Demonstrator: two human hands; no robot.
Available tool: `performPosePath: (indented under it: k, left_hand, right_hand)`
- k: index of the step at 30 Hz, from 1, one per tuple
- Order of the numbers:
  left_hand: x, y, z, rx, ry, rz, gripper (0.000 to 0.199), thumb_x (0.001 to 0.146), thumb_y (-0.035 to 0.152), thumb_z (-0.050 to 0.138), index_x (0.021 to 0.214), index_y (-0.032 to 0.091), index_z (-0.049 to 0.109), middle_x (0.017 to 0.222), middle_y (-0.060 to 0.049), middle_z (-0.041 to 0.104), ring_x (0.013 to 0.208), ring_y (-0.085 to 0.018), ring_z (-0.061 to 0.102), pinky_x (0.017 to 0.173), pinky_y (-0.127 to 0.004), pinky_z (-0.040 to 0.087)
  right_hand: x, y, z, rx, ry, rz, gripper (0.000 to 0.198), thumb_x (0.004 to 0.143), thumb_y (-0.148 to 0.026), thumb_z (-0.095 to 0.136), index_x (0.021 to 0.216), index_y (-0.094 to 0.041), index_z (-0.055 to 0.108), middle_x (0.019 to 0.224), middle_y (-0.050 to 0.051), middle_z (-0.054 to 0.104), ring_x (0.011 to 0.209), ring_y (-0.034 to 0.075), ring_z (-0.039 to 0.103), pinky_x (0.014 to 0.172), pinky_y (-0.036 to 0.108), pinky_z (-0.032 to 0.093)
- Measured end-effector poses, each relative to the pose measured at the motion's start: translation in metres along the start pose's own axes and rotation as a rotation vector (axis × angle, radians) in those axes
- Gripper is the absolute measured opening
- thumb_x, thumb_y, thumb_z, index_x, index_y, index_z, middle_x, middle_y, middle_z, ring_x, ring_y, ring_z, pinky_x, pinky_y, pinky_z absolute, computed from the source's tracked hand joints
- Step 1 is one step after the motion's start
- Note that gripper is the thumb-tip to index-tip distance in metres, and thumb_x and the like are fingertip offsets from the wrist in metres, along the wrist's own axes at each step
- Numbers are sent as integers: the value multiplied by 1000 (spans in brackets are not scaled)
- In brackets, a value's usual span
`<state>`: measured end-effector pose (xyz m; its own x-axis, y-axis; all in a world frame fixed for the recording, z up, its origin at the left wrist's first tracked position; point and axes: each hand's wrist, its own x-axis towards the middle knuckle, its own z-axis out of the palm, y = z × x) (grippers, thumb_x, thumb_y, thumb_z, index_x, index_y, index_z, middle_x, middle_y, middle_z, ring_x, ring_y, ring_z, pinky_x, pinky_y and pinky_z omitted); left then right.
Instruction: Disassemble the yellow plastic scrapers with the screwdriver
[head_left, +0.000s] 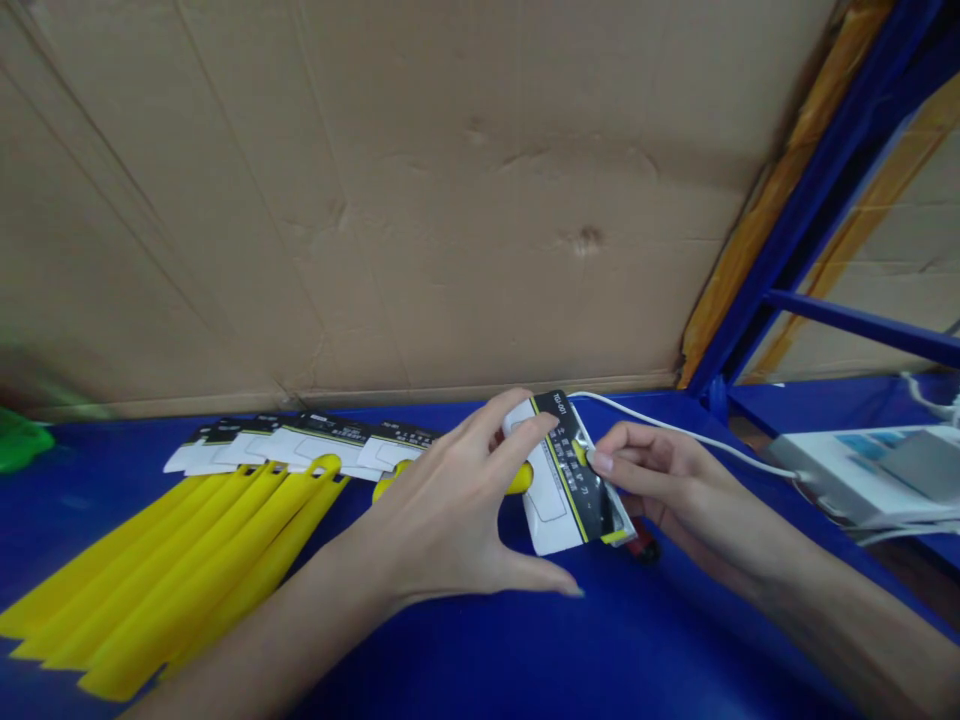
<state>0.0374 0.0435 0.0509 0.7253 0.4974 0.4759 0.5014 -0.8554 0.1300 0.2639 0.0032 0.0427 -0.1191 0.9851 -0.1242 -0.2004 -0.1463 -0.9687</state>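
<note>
A packaged card [551,490], black and white with a yellow stripe and printed characters, lies tilted in front of me. My left hand [457,500] reaches over its left side, thumb stretched out and fingers spread, index fingertip on the black part. Under that palm, a yellow piece [519,479] peeks out, mostly hidden. My right hand [667,475] pinches the card's right edge beside a small yellow patch. To the left lie several yellow flat-handled tools [202,560], fanned out, with similar cards [307,445] at their far ends. What the tools are I cannot make out.
Behind the blue table [480,650] stands a cardboard wall [450,200]. A blue metal frame [810,230] rises at right. A white cable [697,435] runs to a white box [870,475]. A red and black object [643,543] lies beside the card. Something green [22,440] is far left.
</note>
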Motion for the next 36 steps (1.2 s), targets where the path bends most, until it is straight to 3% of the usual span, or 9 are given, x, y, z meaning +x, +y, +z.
performPosePath:
  k: [5, 8, 11, 15, 18, 23, 31, 36]
  left_hand:
    - [2, 3, -1, 73, -9, -39, 82, 76, 42, 83, 145, 19, 46, 155, -19, 46, 127, -37, 64, 98, -50, 61]
    - [2, -7, -7, 110, -35, -43, 78, 77, 42, 81, 144, 19, 49, 151, -18, 50, 118, -36, 68, 94, -51, 62]
    - [0, -17, -9, 98, -35, -54, 74, 80, 44, 79, 144, 21, 50, 147, -14, 53, 116, -32, 69, 98, -50, 61]
    - [-1, -18, -7, 34, -38, -106, 86, 77, 54, 82, 150, 27, 45, 153, -13, 47, 131, -33, 60, 109, -49, 54]
    - [-2, -15, -8, 87, -67, -142, 83, 77, 49, 80, 150, 30, 46, 156, -12, 43, 131, -34, 59, 109, -50, 53]
    - [-3, -24, -17, 145, -105, -159, 79, 77, 45, 77, 149, 28, 48, 148, -13, 50, 129, -32, 58, 110, -49, 51]
    - [4, -34, -16, 56, -57, -317, 81, 75, 55, 81, 144, 26, 51, 142, -10, 57, 130, -32, 57, 114, -50, 45]
    - [31, -16, 2, -102, 12, -285, 78, 77, 55, 83, 141, 24, 51, 140, -8, 61, 122, -26, 62, 110, -41, 49]
  right_hand:
    - [0, -2, 0, 12, 23, -7, 40, 61, -42, 97, 74, -18, 68, 63, -2, 67, 48, 10, 56, 45, 23, 44]
    - [3, -3, -8, -19, 114, -50, 41, 59, -43, 98, 74, -18, 69, 71, 1, 72, 60, 13, 63, 56, 25, 51]
    - [8, -2, -17, -34, 203, -115, 43, 57, -45, 98, 75, -19, 69, 72, 2, 73, 63, 15, 67, 57, 24, 51]
    - [10, 2, -20, 53, 166, -95, 39, 64, -42, 95, 80, -21, 66, 70, 2, 75, 60, 18, 72, 57, 25, 57]
    - [11, 2, -20, 116, 163, -73, 32, 69, -35, 93, 80, -22, 67, 76, 3, 77, 63, 18, 74, 61, 27, 61]
    - [15, -8, -32, 157, 379, -69, 12, 79, -14, 79, 72, -19, 70, 72, 4, 75, 61, 16, 72, 61, 26, 66]
    - [16, -42, -59, 290, 642, -85, 26, 90, 0, 52, 84, -14, 73, 76, 8, 76, 59, 15, 70, 49, 17, 61]
    - [19, -51, -72, 476, 748, -222, 31, 100, -4, 42, 98, -16, 71, 85, 5, 76, 71, 11, 74, 62, 12, 63]
